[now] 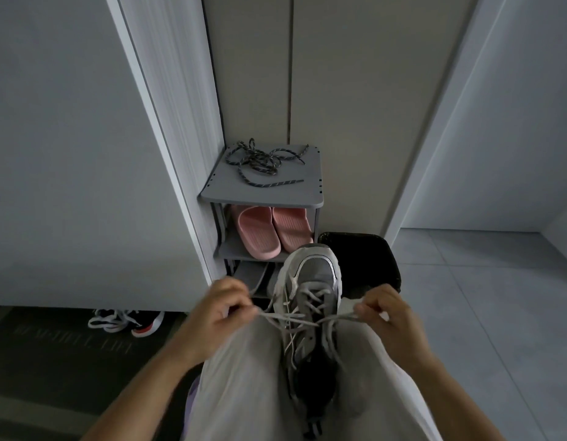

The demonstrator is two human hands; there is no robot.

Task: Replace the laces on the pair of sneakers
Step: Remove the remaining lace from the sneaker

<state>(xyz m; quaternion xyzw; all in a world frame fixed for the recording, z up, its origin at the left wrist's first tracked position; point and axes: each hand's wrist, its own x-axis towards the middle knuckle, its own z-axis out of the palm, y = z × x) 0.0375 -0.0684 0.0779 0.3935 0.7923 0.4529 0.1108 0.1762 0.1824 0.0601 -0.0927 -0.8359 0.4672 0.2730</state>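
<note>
L hand (223, 308) & R hand (382, 311) each pinch a white lace (295, 319) end over the sneaker (311, 291); dark laces (263, 162) lie on the rack (263, 192) behind it.

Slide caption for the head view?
Left hand and right hand pinch the lace ends of a sneaker between the legs; dark laces lie on the rack.

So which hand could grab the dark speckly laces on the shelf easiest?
Probably the left hand: it is nearer the dark speckled rope laces than the right hand, though both pinch the white flat sneaker lace.
</note>
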